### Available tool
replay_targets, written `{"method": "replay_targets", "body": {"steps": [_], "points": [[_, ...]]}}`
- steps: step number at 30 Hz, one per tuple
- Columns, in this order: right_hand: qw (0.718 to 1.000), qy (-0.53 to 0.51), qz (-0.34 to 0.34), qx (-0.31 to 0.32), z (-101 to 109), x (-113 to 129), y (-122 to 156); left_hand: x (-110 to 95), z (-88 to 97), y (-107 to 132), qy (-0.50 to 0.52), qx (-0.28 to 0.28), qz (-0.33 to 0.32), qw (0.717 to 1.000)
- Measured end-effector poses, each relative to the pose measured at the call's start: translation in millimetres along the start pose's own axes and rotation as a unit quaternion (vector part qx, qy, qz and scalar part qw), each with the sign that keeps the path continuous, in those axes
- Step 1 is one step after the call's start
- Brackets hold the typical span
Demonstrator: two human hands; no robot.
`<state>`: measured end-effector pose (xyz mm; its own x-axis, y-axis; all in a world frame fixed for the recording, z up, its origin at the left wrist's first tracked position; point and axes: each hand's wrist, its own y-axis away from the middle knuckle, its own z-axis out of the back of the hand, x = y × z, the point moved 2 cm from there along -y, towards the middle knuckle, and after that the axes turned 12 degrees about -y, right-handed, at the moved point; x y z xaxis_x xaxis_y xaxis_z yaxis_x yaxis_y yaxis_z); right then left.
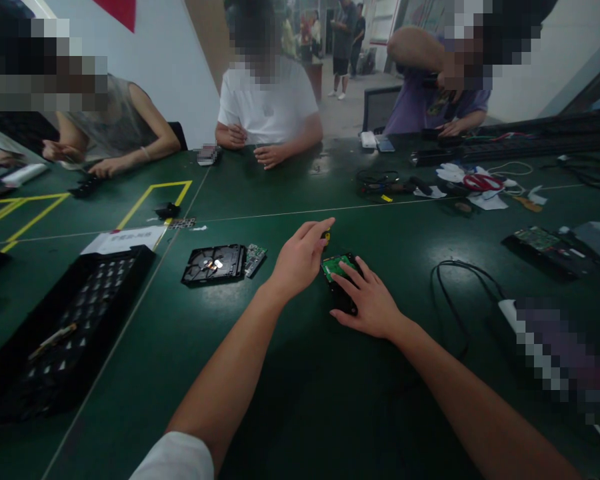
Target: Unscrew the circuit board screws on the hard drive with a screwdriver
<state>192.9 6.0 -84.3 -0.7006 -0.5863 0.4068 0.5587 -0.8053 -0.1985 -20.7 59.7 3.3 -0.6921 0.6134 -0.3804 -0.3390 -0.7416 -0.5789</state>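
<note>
A small black hard drive (341,285) with a green circuit board on top lies on the dark green table (300,373) in front of me. My right hand (367,303) rests on it with fingers spread flat, pressing it down. My left hand (300,259) hovers just left of the drive, its fingers curled round a small tool with a yellow handle (326,235) whose tip points toward the board. A larger opened hard drive (215,263) with a loose green board beside it lies further left.
A black slotted tray (65,327) sits at the near left. Cables (460,293) and a white power strip lie at the right. Another drive (545,245), red scissors (483,181) and clutter lie at the far right. Three other people sit across the table.
</note>
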Motion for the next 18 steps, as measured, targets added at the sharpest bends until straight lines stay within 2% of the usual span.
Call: {"method": "replay_targets", "body": {"steps": [12,18], "points": [[1.000,0.002,0.004,-0.004,1.2,1.9,0.8,-1.6,1.2,-0.4,-0.007,-0.005,-0.005,1.000],[1.000,-0.003,0.010,-0.006,1.2,2.4,1.1,0.6,0.2,0.8,-0.028,-0.010,0.021,0.999]]}}
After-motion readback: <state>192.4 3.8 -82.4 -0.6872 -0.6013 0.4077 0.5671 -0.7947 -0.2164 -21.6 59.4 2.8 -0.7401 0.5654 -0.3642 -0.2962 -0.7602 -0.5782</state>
